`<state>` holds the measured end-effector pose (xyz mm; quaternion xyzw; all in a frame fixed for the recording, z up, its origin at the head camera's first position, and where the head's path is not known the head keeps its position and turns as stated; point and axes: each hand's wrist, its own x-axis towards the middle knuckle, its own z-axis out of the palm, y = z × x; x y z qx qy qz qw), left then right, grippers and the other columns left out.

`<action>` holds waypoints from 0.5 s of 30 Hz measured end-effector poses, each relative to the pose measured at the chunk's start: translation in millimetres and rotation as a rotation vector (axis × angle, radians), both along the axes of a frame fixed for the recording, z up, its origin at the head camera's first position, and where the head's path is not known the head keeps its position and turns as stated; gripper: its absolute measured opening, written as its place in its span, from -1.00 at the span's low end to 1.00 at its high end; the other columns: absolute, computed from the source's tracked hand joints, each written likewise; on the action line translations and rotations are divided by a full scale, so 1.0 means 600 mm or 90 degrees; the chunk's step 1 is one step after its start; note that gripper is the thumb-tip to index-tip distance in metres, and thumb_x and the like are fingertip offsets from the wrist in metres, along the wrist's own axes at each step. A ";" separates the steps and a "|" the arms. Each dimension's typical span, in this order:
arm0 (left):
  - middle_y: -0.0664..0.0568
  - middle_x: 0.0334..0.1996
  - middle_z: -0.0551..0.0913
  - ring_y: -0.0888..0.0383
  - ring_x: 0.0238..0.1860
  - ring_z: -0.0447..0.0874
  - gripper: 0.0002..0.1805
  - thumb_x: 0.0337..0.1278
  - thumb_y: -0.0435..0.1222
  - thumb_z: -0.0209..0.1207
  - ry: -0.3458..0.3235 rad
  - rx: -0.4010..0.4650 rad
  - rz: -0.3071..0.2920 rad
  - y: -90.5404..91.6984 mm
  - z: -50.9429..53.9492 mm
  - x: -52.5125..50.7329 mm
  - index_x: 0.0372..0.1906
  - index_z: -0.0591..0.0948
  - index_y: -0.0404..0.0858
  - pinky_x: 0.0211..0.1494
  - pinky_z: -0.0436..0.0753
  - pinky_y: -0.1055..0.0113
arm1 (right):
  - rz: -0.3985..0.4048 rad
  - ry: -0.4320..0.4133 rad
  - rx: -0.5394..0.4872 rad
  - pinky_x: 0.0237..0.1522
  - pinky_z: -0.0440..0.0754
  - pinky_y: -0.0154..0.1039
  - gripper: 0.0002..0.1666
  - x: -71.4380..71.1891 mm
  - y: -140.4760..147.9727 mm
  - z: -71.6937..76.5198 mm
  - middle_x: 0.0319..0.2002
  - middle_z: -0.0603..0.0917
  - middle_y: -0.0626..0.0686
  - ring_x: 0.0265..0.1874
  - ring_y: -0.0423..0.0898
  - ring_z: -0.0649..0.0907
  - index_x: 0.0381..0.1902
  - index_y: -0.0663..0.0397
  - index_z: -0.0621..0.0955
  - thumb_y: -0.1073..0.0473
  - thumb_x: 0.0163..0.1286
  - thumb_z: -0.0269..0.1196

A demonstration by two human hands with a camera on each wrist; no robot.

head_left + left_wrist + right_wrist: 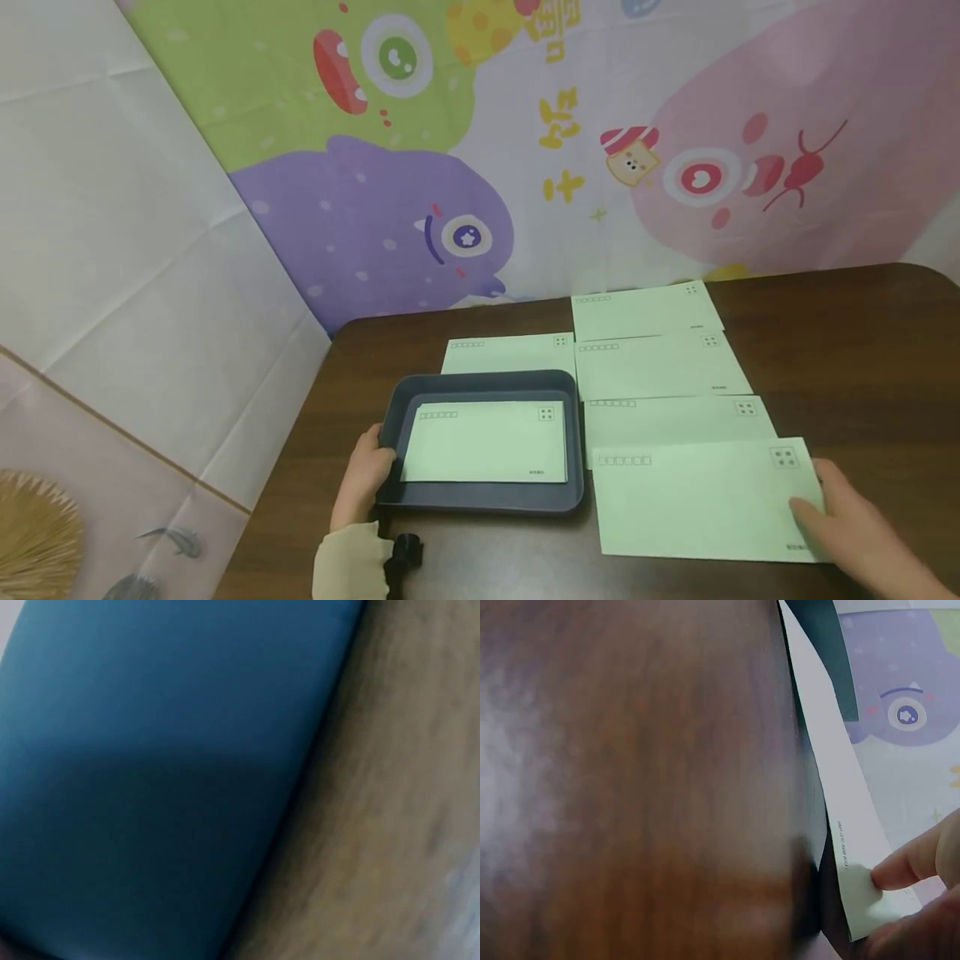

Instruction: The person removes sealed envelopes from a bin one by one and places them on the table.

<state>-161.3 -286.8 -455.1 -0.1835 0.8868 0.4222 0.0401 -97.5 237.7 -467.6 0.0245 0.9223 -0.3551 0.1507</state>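
Observation:
In the head view a dark blue-grey tray (480, 497) stands on the table with pale green envelopes (487, 442) lying in it. My left hand (365, 475) grips the tray's left rim, thumb on top. At the right, my right hand (858, 521) pinches the right edge of a green envelope (697, 504), thumb on its face. The right wrist view shows this envelope (847, 787) edge-on above the table, between the thumb and fingers of my right hand (922, 900). Only the tray's outer wall (150, 750) fills the left wrist view; the hand is barely seen.
Several envelopes (660, 367) lie overlapping in a column behind the held one. Another envelope (510, 352) lies partly hidden behind the tray. The brown table (345, 367) meets a cartoon-printed cloth (562, 250) at its back edge. A black wrist strap (405, 552) is at my left sleeve.

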 end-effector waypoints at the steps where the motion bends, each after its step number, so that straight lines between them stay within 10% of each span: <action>1: -0.37 0.16 0.24 -0.20 0.10 0.23 -0.37 -0.09 -0.49 -0.21 0.001 -0.001 0.000 0.000 0.000 0.000 0.25 0.21 -0.45 0.14 0.24 -0.11 | -0.003 -0.010 0.007 -0.37 0.43 -0.19 -0.32 -0.001 0.000 -0.001 -0.05 0.40 0.50 -0.32 -0.03 0.53 0.18 0.57 0.00 0.18 0.32 -0.04; 15: -0.39 0.24 0.15 -0.25 0.19 0.16 -0.33 -0.11 -0.51 -0.22 -0.003 0.009 -0.003 0.001 0.003 0.002 0.28 0.15 -0.47 0.20 0.18 -0.15 | -0.041 -0.175 0.019 -0.27 0.44 -0.03 -0.16 0.003 -0.006 -0.008 0.05 0.25 0.56 -0.18 0.17 0.47 0.18 0.58 -0.10 0.01 0.30 -0.03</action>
